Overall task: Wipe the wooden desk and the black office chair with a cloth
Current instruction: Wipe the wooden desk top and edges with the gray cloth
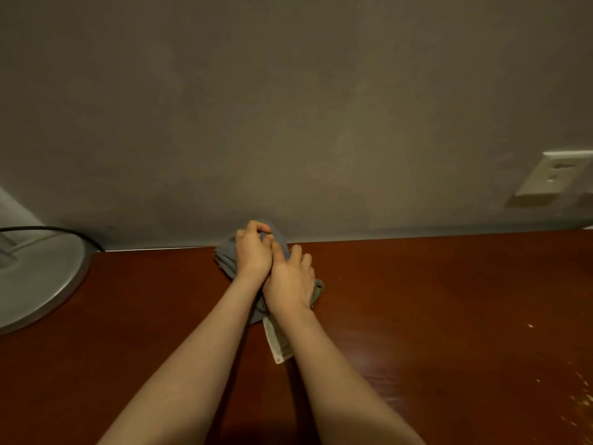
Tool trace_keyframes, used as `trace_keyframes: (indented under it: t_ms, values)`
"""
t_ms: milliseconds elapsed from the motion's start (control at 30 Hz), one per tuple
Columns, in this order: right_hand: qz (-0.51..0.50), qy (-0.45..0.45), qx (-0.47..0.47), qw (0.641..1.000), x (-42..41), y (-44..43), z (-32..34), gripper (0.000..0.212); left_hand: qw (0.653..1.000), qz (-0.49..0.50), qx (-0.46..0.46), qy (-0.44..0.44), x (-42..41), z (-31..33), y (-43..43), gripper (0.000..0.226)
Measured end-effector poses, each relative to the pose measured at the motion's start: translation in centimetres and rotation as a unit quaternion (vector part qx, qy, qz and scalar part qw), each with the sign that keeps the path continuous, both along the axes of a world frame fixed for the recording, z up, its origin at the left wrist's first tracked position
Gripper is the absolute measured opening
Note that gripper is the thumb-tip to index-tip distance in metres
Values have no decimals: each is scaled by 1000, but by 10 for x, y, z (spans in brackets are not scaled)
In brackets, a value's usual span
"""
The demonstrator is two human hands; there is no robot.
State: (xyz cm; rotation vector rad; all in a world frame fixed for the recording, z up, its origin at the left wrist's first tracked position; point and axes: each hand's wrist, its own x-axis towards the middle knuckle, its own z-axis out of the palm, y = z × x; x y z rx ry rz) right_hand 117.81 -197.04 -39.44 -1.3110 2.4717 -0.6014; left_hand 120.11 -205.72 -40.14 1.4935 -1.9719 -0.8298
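- Both forearms (192, 364) lay over the wooden desk (433, 300).
- Left hand (253, 252) gripped the cloth (224, 260) at its far, wall-side end.
- Right hand (288, 285) pressed flat on its nearer part.

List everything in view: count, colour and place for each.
Desk: one, reddish-brown wood, across the lower frame.
Cloth: one, grey with a white tag, on the desk near the wall.
Round base: one, silver, on the desk, far left.
Cable: one, black, behind the base.
Outlet plate: one, off-white, on the wall, right.
Wall: one, grey-beige, behind the desk.
Left hand: grips the bunched cloth.
Right hand: rests on the cloth.
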Motion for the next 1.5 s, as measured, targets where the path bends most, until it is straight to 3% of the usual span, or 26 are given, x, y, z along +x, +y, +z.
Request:
trace_keyframes:
  t_ms: [267,467,900,1067,1233,1500]
  values:
    - [-64,28,25,997,-82,51,-5,55,995,-62,25,76,-90,-11,50,4]
    - [-141,46,36,988,-163,122,-10,54,986,-126,38,107,-182,-16,122,9]
    - [-301,79,62,948,-278,262,-18,49,958,-255,61,115,-319,-18,271,7]
    - [-307,54,56,948,-274,287,-9,49,956,-252,92,118,-312,-6,297,7]
    - [-279,48,-45,958,-237,284,31,51,962,-228,43,144,-273,41,286,11]
    - [-219,-113,-143,959,-151,256,75,55,970,-221,-27,97,-179,88,252,12]
